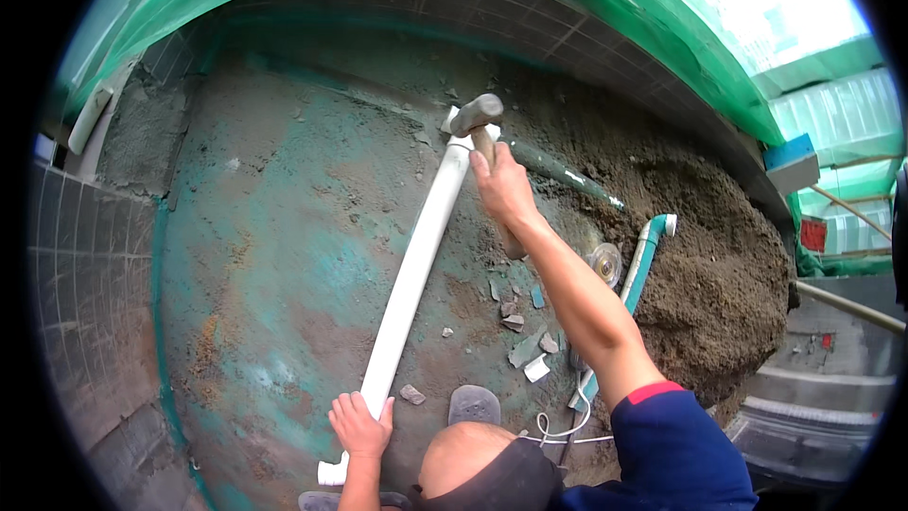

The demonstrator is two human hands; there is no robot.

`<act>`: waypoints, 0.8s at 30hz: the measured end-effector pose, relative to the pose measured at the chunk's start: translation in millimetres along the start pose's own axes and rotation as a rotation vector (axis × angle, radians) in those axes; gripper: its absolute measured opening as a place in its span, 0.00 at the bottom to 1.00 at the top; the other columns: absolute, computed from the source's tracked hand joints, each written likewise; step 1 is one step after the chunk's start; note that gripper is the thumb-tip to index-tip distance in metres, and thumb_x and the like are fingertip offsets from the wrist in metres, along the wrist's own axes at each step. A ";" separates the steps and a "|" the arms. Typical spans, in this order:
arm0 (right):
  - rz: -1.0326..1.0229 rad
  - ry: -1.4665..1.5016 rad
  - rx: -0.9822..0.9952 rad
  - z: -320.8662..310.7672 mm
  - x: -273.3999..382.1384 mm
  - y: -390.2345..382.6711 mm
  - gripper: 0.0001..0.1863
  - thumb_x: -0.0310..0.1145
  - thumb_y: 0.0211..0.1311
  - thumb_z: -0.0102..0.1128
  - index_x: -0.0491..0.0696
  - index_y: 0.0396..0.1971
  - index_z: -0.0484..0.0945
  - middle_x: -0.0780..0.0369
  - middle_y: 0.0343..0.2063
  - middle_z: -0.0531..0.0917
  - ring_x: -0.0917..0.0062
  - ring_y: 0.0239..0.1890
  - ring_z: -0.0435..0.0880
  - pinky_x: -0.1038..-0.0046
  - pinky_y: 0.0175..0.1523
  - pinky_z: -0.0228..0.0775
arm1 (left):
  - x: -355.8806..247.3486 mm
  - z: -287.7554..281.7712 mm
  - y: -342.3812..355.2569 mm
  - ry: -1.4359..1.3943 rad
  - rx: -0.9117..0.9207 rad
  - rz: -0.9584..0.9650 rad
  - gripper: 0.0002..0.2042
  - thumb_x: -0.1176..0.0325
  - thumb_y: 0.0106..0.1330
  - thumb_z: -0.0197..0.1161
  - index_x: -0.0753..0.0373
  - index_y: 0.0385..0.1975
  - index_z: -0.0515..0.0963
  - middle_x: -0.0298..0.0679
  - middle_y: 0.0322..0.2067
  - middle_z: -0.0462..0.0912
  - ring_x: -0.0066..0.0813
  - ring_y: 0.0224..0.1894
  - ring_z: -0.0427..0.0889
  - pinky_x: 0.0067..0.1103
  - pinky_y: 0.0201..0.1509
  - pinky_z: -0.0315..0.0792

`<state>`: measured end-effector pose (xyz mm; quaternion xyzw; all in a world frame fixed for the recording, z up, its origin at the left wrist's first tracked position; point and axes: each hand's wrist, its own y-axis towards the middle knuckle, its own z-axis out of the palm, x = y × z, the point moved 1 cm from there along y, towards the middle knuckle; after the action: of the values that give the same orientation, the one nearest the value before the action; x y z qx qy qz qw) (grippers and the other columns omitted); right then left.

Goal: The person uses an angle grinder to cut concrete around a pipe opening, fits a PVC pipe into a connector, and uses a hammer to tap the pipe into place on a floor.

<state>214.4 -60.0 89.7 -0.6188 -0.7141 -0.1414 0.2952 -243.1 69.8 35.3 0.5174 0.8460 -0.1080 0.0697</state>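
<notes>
A long white plastic pipe (416, 270) runs from near my feet up to a white fitting (458, 141) at its far end. A white elbow (333, 471) shows at its near end. My left hand (361, 426) grips the pipe close to that elbow, fingers over the top. My right hand (503, 187) is closed around the wooden handle of a hammer (478, 114). The hammer's grey metal head hangs over the far fitting; whether it touches cannot be told. The lower end of the handle sticks out below my right forearm.
Right of my right arm lie a teal and white pipe (639, 274), a disc-shaped tool part (605, 263) and a white cord (558, 437). A dark green pipe (567, 175) borders a sand heap (728, 274). Broken tile pieces (527, 347) litter the floor. Low tiled walls (95, 293) and green netting surround me.
</notes>
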 end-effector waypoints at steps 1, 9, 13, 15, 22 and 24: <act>-0.020 0.042 -0.042 4.5 4.7 1.2 0.23 0.50 0.74 0.54 0.43 0.50 0.68 0.36 0.38 0.84 0.36 0.45 0.83 0.42 0.52 0.73 | 3.3 -1.4 2.7 0.009 0.003 -0.003 0.27 0.45 0.57 0.72 0.63 0.35 0.70 0.47 0.35 0.71 0.51 0.40 0.73 0.40 0.43 0.66; 0.239 0.189 0.357 -1.4 6.7 15.6 0.25 0.52 0.74 0.55 0.42 0.49 0.75 0.55 0.29 0.83 0.69 0.25 0.82 0.65 0.32 0.78 | -2.9 4.4 1.6 -0.033 0.031 -0.042 0.27 0.45 0.57 0.72 0.63 0.36 0.70 0.45 0.36 0.72 0.48 0.40 0.75 0.40 0.42 0.66; 0.333 0.269 0.314 -24.5 21.1 30.0 0.26 0.54 0.75 0.53 0.42 0.47 0.78 0.61 0.30 0.81 0.79 0.22 0.78 0.71 0.27 0.76 | 2.0 -1.2 -1.3 -0.006 0.038 -0.094 0.27 0.45 0.56 0.73 0.62 0.35 0.70 0.43 0.35 0.73 0.46 0.38 0.77 0.39 0.42 0.67; 0.237 0.310 0.294 -56.9 1.0 79.5 0.26 0.55 0.75 0.54 0.42 0.45 0.77 0.61 0.28 0.81 0.79 0.21 0.78 0.71 0.26 0.76 | -1.6 3.9 -0.5 -0.005 0.027 -0.092 0.27 0.44 0.56 0.73 0.61 0.35 0.70 0.43 0.34 0.73 0.46 0.37 0.77 0.39 0.41 0.67; 0.299 0.233 0.258 -75.8 -13.1 162.8 0.29 0.60 0.73 0.54 0.43 0.38 0.76 0.61 0.28 0.79 0.77 0.21 0.77 0.68 0.27 0.74 | -5.6 8.1 3.5 -0.066 0.034 -0.089 0.26 0.46 0.56 0.74 0.62 0.33 0.69 0.44 0.33 0.72 0.47 0.36 0.77 0.39 0.39 0.70; 0.256 -0.053 0.483 -46.8 -3.9 141.0 0.27 0.55 0.75 0.52 0.41 0.36 0.79 0.59 0.24 0.81 0.73 0.22 0.80 0.66 0.28 0.75 | 1.7 4.2 2.7 -0.049 0.036 -0.104 0.26 0.46 0.56 0.74 0.62 0.33 0.70 0.44 0.33 0.72 0.47 0.36 0.77 0.39 0.40 0.70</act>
<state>362.5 -62.3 101.1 -0.6192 -0.6505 0.0876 0.4310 -241.4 71.4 30.5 0.4713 0.8677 -0.1393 0.0752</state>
